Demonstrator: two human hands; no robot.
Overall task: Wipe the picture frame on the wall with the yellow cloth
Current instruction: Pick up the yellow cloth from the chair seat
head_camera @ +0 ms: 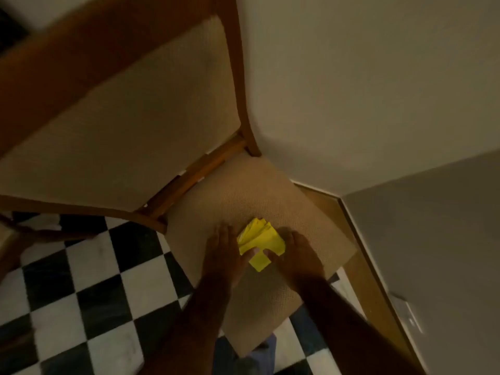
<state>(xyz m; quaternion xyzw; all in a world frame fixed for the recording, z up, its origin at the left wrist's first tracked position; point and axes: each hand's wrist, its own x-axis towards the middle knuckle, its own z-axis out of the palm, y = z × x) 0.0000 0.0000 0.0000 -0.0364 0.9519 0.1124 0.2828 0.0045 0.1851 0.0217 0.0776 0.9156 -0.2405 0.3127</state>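
A folded yellow cloth (pixel 261 243) lies on the beige seat of a wooden chair (pixel 311 220). My left hand (pixel 224 253) rests on the seat against the cloth's left side, its thumb touching the cloth's lower edge. On the cloth's right side my right hand (pixel 295 255) pinches the lower edge between thumb and fingers. Both hands frame the cloth, which still lies flat on the seat. The picture frame is not in view.
The chair's padded backrest (pixel 130 117) rises at the left. A cream wall (pixel 378 90) meets a grey wall (pixel 433 253) in a corner with wooden skirting (pixel 362 269) and a wall socket (pixel 408 312). Black-and-white checkered floor tiles (pixel 94 293) lie below.
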